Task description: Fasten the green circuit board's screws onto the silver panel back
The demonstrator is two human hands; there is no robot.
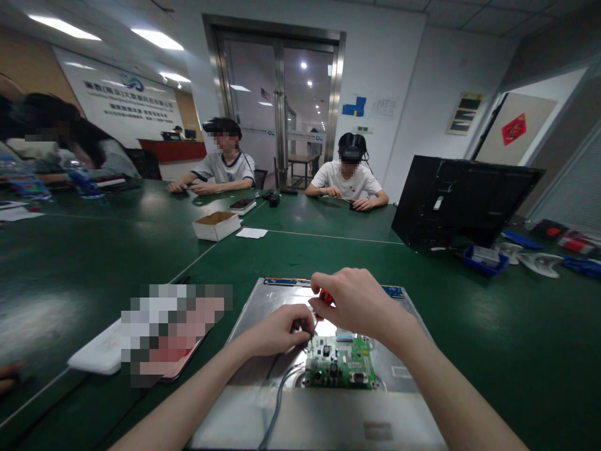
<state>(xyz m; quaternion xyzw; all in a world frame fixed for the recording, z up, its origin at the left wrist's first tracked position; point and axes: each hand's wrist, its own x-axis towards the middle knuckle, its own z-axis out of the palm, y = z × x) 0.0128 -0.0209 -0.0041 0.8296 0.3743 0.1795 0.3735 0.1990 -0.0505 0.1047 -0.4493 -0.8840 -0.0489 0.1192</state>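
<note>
A metal-backed display panel [253, 332] lies flat on the green table in front of me, with a green circuit board [340, 360] on its middle. My right hand [354, 297] is closed around the red and black handle of a screwdriver [325, 297]. Its thin shaft slants down to the board's upper left corner. At that same corner my left hand [293, 326] has its fingers pinched together by the screwdriver's tip; what they hold, if anything, is hidden. A grey cable [278, 401] runs from the board's left side toward me.
Left of the panel lie a white object [96, 347] and a pink one [181, 360], both partly blurred out. A small open box [216, 227] stands farther off. A black monitor [460, 200] and a blue tray [486, 260] are at right. Several people sit around the table [507, 351].
</note>
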